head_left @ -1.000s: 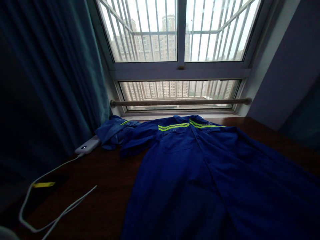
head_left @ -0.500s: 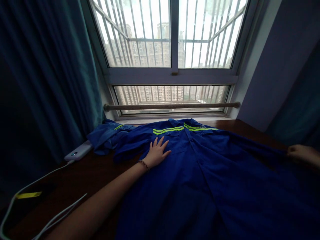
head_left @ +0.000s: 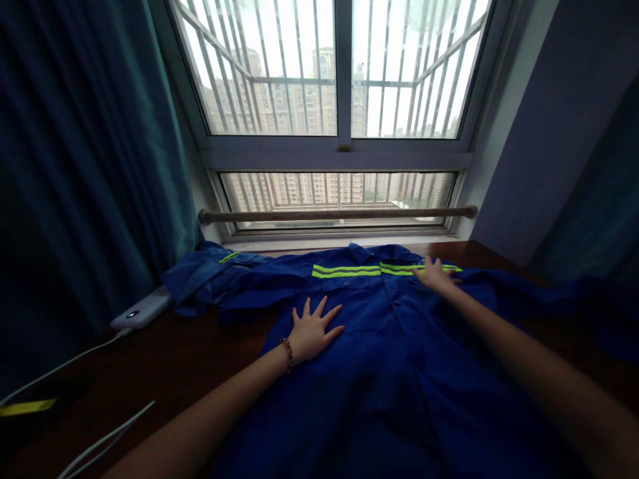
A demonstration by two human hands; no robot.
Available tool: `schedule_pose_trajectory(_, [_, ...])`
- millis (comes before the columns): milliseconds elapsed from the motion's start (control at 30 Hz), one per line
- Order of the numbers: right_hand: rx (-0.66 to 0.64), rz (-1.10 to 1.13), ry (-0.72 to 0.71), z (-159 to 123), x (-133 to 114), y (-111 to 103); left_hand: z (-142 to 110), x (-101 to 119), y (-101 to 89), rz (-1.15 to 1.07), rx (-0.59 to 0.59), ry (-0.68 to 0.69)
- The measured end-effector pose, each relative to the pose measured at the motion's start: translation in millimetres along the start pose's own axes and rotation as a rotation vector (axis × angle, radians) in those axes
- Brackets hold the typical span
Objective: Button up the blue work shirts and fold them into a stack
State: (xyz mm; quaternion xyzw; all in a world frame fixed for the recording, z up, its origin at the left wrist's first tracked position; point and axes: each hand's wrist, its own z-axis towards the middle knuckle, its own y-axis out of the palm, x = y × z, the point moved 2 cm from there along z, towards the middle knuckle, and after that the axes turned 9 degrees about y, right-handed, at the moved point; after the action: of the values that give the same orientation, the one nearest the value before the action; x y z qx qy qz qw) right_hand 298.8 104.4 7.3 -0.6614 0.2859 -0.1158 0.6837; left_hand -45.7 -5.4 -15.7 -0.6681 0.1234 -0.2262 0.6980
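A blue work shirt point(head_left: 399, 359) with yellow-green reflective stripes lies spread face up on a dark wooden surface point(head_left: 164, 372) under a window. My left hand point(head_left: 313, 330) rests flat on the shirt's left chest, fingers spread, with a bead bracelet at the wrist. My right hand point(head_left: 433, 274) lies on the shirt's right chest by the reflective stripe, fingers stretched out flat. One sleeve is bunched up at the far left near the curtain.
A white power bank point(head_left: 142, 310) with a lit indicator lies left of the shirt, a white cable point(head_left: 100, 444) trailing toward me. A dark object with a yellow label point(head_left: 27, 407) sits at the left edge. Teal curtain point(head_left: 90, 166) hangs left; a barred window point(head_left: 339, 100) stands behind.
My right hand has moved from the shirt's far right edge to the right chest by the stripe. My left hand came in a second ago and stays flat on the left chest.
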Motion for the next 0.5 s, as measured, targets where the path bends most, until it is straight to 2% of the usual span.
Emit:
schedule_pose_trajectory(33, [-0.055, 0.014, 0.062, -9.9, -16.6, 18.9, -1.1, -2.4, 0.8, 0.002, 0.007, -0.033])
schedule_pose_trajectory(67, [-0.049, 0.011, 0.091, -17.0, -29.7, 34.1, -2.1, -5.5, 1.3, 0.006, 0.013, -0.067])
schedule_pose_trajectory(133, [-0.027, 0.002, 0.070, -21.3, -46.7, 54.5, -4.1, -12.7, 1.9, 0.015, 0.025, -0.132])
schedule_pose_trajectory(200, [-0.027, -0.010, 0.003, -15.2, -53.8, 62.1, -5.5, -20.1, 2.0, 0.008, 0.045, -0.182])
schedule_pose_trajectory(300, [-0.010, -0.023, -0.063, -2.0, -53.6, 60.5, -5.7, -30.3, 0.7, -0.071, 0.129, -0.190])
schedule_pose_trajectory(367, [0.046, -0.023, -0.087, 2.4, -50.1, 58.8, -4.8, -39.0, -2.3, -0.226, 0.251, -0.205])
schedule_pose_trajectory(400, [0.071, -0.020, -0.102, 3.1, -48.0, 59.1, -4.7, -45.4, -4.3, -0.355, 0.345, -0.267])
schedule_pose_trajectory(433, [0.089, -0.016, -0.120, 3.4, -45.9, 60.2, -5.2, -53.4, -6.2, -0.521, 0.459, -0.376])
schedule_pose_trajectory(500, [0.105, -0.005, -0.156, 3.6, -41.8, 63.7, -8.0, -71.0, -7.5, -0.897, 0.709, -0.693])
